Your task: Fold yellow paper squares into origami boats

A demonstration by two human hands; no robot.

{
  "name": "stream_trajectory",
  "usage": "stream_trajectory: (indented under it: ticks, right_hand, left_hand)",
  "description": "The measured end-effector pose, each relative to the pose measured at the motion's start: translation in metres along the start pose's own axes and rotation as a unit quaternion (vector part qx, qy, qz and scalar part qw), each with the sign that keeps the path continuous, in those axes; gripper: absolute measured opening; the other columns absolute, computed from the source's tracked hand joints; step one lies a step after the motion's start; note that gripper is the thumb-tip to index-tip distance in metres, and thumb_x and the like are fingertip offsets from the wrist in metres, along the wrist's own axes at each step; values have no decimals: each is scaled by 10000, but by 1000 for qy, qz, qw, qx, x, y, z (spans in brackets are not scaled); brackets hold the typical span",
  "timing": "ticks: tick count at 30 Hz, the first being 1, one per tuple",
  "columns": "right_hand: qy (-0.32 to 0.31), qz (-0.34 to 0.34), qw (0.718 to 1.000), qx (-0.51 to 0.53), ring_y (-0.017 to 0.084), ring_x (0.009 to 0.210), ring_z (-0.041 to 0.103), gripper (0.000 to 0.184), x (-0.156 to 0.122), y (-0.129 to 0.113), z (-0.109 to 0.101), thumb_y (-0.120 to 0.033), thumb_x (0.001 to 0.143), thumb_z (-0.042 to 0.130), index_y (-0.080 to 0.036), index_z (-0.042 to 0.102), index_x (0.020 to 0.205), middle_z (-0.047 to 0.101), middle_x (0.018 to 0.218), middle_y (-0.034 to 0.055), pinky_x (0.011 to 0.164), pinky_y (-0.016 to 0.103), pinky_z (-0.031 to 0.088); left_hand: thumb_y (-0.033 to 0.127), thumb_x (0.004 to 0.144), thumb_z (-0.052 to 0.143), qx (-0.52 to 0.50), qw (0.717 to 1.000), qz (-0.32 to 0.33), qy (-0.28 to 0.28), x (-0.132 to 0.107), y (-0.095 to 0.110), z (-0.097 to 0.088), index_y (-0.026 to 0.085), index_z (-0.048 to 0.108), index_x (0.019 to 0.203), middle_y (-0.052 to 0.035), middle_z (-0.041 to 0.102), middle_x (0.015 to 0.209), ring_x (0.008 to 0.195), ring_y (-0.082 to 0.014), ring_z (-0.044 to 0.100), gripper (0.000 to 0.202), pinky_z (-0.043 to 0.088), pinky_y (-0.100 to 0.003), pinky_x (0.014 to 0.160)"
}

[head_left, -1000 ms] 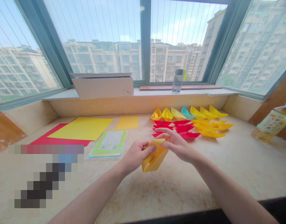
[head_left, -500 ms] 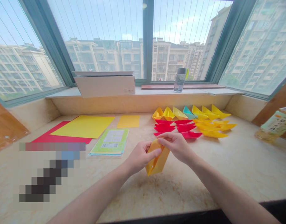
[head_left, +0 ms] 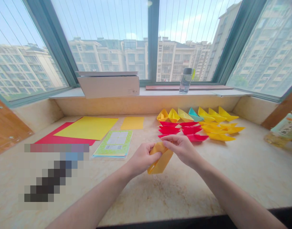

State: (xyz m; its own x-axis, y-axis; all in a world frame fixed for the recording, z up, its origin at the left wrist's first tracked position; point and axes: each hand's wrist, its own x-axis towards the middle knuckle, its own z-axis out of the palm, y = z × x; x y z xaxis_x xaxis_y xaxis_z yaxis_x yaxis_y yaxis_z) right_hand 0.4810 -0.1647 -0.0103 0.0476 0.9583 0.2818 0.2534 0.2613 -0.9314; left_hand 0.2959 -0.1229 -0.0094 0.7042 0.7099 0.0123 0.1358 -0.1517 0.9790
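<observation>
A folded piece of orange-yellow paper (head_left: pixel 161 163) is held above the stone counter between both hands. My left hand (head_left: pixel 143 159) grips its left side, the thumb lying across the front. At the upper edge, my right hand (head_left: pixel 180 148) pinches the paper between thumb and fingers. Just beyond the hands stand rows of folded paper boats: red boats (head_left: pixel 191 129), yellow boats (head_left: pixel 221 136), and a back row with a turquoise boat (head_left: pixel 195 114) among yellow ones. The right hand hides part of the nearest red boats.
Yellow sheets (head_left: pixel 88 128) overlap a red sheet (head_left: pixel 45 136) at left, near a green paper packet (head_left: pixel 114 144) and a small orange sheet (head_left: pixel 132 123). A white box (head_left: pixel 110 86) and a water bottle (head_left: pixel 185 81) stand on the sill. Another bottle (head_left: pixel 283 130) is at right.
The folded paper's lower end has risen slightly and its open gap looks narrower. Both hands keep their grip in nearly the same place. The view has shifted a little.
</observation>
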Motion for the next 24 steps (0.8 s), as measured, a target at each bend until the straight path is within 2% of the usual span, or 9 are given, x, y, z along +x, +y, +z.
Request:
stream_trajectory:
  ticks: [3,6,12,16,19,24]
  right_hand:
    - [-31,12,999,1,237,883,700,315,-1,-1,-1,-418,823,683,-170,737,1010,750,1001,97,757,365,563]
    - [-48,9,999,-9,213,804,690,282,-1,1,0,-410,806,706,-166,734,944,749,913,75,699,326,551]
    - [16,-25,998,-48,181,767,660,179,-1,8,6,-353,831,673,-180,693,871,719,835,38,691,296,528]
    - [47,-37,997,-55,190,825,675,200,-1,10,8,-342,865,628,-187,694,973,731,930,59,741,319,541]
    - [35,-41,997,-50,208,876,684,232,-1,9,6,-350,872,620,-190,716,1010,740,968,73,770,337,552]
    - [-12,-43,998,-33,230,936,684,253,-2,4,2,-357,855,652,-196,739,1031,742,1010,80,816,366,561]
  left_hand:
    - [293,831,615,29,999,17,7,-1,0,0,138,685,982,-54,688,851,805,-203,637,227,453,-263,672]
    - [323,858,586,51,998,27,11,-2,0,2,145,692,1002,-54,691,856,805,-206,631,253,446,-263,663]
    - [415,841,625,47,999,10,24,-4,2,6,134,652,1055,-83,689,924,815,-215,625,354,453,-275,653]
    - [339,758,722,57,998,29,25,-4,2,4,157,619,1137,-69,685,981,861,-216,620,433,460,-293,717]
    - [273,764,694,76,996,48,25,-2,0,0,161,648,1069,-58,686,951,857,-214,614,328,450,-294,724]
    - [251,751,678,83,995,51,28,-1,-2,-4,174,674,968,-35,685,876,798,-198,607,231,443,-276,682]
